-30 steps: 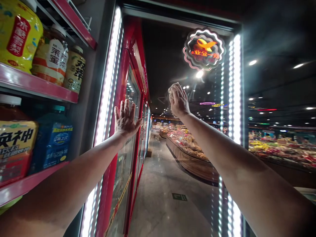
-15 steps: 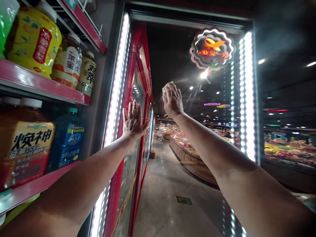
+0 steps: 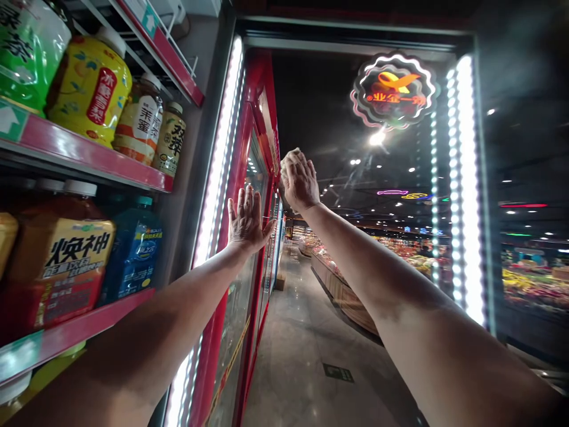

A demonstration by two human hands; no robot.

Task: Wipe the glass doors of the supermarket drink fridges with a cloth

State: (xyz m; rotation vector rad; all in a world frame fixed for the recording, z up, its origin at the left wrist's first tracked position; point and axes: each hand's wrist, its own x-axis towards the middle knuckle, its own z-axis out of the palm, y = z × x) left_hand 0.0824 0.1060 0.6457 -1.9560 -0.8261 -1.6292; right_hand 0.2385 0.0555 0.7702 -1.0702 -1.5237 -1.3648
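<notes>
My left hand is spread flat with fingers up, seemingly against the glass door close to its left light strip. Higher and to the right, my right hand presses a pale, crumpled cloth to the same glass. Most of the cloth is hidden behind the fingers. Streaks show on the pane beneath a round glowing sign whose lettering reads backwards.
Shelves with drink bottles stand close on the left, among them a yellow bottle and a blue bottle. Beyond the glass are a red-framed cooler, a grey floor and a curved produce stand. Another light strip edges the right.
My right hand has slid left across the glass with the cloth, closer to my left hand. My left hand stays spread. The view has turned slightly left, showing more of the shelves.
</notes>
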